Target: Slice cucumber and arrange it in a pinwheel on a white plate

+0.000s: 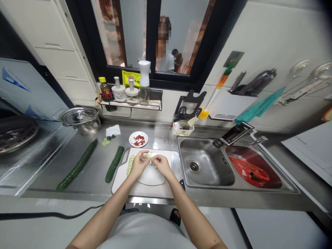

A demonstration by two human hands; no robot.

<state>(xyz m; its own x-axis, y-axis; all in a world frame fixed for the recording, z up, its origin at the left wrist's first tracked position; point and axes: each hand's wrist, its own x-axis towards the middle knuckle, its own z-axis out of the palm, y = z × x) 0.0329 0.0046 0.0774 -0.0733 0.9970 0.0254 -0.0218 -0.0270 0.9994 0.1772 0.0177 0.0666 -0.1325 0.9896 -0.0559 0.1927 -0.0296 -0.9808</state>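
Observation:
Over a white plate (151, 178) on the cutting board (120, 180), my left hand (139, 163) and my right hand (161, 164) meet, fingers pinched on pale green cucumber slices (149, 155). Exactly how many slices are between them I cannot tell. A row of overlapping cucumber slices (129, 166) lies on the board, left of my left hand. The knife (175, 164) rests at the board's right side, its black handle toward me. A shortened cucumber (114, 164) and a long whole cucumber (77, 165) lie on the steel counter to the left.
Behind the board stands a small plate (131, 138) with chopped red bits. A lidded pot (81, 119) and cucumber scraps (105, 141) are back left. The sink (207, 162) adjoins on the right, a red plastic bag (250, 173) in its second basin. Bottles stand on a wall rack (132, 103).

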